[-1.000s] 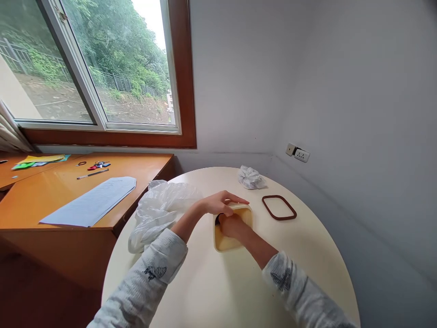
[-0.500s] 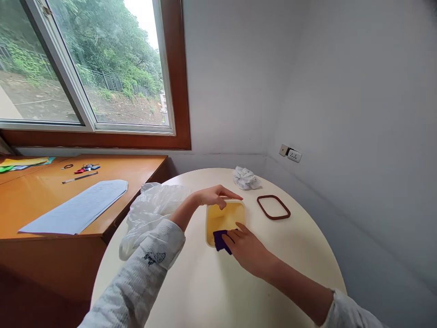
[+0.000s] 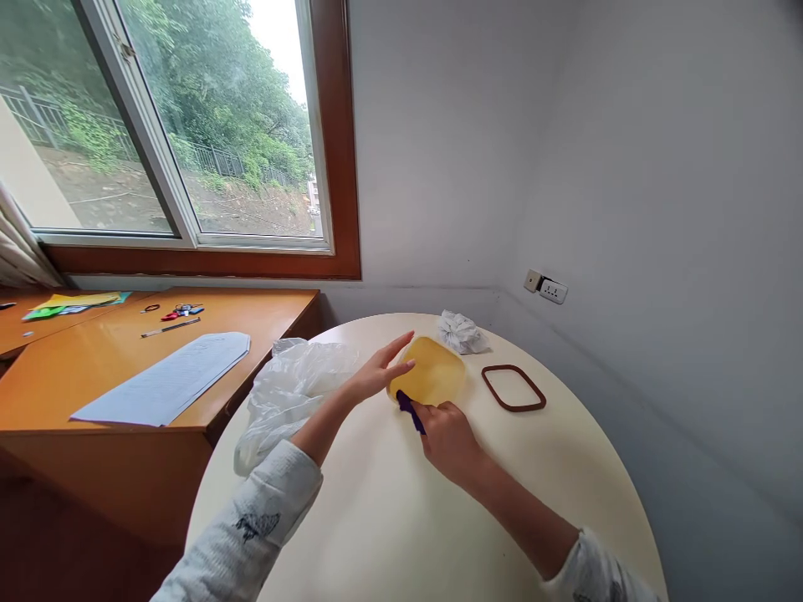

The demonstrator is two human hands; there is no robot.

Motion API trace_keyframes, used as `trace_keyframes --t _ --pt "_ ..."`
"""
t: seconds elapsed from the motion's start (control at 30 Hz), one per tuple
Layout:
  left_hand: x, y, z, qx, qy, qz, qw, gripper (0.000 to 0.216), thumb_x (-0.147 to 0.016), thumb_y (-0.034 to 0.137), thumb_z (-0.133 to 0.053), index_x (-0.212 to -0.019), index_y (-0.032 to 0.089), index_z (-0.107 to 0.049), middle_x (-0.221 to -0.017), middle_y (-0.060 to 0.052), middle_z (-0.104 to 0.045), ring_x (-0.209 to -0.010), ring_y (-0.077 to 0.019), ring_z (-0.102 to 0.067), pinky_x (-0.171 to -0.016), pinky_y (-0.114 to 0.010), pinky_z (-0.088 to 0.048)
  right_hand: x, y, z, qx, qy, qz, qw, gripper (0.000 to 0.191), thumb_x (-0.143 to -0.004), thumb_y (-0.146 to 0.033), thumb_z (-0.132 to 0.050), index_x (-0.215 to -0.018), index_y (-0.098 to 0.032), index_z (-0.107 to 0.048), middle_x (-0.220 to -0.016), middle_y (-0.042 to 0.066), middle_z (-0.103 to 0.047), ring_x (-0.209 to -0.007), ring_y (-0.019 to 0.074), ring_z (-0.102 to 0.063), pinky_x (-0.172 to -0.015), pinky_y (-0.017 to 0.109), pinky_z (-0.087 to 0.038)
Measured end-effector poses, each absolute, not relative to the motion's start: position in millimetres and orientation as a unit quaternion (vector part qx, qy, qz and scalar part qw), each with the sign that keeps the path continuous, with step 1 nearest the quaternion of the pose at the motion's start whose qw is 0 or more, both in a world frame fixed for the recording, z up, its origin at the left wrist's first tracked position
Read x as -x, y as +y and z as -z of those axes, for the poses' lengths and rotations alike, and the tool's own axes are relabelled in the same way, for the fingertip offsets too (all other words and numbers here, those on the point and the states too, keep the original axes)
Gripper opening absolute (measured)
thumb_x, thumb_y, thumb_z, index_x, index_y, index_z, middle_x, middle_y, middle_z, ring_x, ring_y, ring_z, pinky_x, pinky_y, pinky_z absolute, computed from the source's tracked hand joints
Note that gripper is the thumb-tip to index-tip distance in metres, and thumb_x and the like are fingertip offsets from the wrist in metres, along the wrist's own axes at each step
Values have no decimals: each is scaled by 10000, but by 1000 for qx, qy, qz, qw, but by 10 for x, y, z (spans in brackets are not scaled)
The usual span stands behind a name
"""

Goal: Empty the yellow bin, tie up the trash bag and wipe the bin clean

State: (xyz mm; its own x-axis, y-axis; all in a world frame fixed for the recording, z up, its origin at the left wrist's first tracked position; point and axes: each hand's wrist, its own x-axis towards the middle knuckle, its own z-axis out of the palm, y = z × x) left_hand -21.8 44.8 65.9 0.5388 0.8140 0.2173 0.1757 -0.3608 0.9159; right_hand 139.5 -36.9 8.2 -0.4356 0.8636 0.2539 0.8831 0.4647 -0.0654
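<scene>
A yellow plastic container is on the round table, its rounded shape slightly blurred. At its left side is my left hand, with fingers stretched out and the thumb apart from them, reaching over the container's edge. My right hand is closed on a dark purple cloth and presses it against the container's near left corner. Part of the cloth is hidden under my fingers. A brown rounded-square ring lies flat on the table to the right of the container.
Crumpled clear plastic covers the left part of the round table. A white crumpled bag sits at its far edge. On the wooden desk to the left are papers, a pen and keys.
The container has been turned and tilted, so its open inside no longer faces me as before. My left hand has moved from its far rim to its left side. The view has shifted slightly left.
</scene>
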Motion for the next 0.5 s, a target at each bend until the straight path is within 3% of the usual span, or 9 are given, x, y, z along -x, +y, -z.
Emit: trace_keyframes --t 0.1,0.27,0.4,0.5 --pt "248 400 -576 -739 340 -338 474 664 -814 451 -541 -1398 291 -270 -1498 -13 -226 -1339 -247 -276 -1062 -359 -308 -1285 -331 -89 532 -827 5 183 357 -788 -95 -433 -1125 -142 -543 -887 82 -683 -749 194 -603 -716 287 -396" --pt "240 425 -563 -753 308 -317 488 575 -835 441 -504 -1365 271 -359 -1418 -27 -396 -1232 -249 -425 -978 -344 -390 -1165 -394 -58 505 -831 -38 230 328 -863 -187 -389 -1161 -149 -520 -920 94 -672 -802 205 -595 -725 284 -401" --pt "166 464 -616 -776 305 -274 479 489 -852 445 -459 -1298 245 -471 -1365 -32 -469 -1216 -242 -443 -989 -337 -370 -1206 -469 -159 492 -833 -113 225 317 -885 -223 -364 -1160 -136 -495 -923 97 -662 -787 189 -592 -681 261 -406" --pt "78 488 -662 -795 321 -233 459 455 -848 441 -462 -1264 263 -510 -1370 -20 -464 -1238 -238 -419 -1012 -339 -342 -1338 -492 -263 490 -835 -170 185 264 -859 -152 -357 -1065 -166 -523 -852 59 -653 -697 154 -577 -593 229 -382"
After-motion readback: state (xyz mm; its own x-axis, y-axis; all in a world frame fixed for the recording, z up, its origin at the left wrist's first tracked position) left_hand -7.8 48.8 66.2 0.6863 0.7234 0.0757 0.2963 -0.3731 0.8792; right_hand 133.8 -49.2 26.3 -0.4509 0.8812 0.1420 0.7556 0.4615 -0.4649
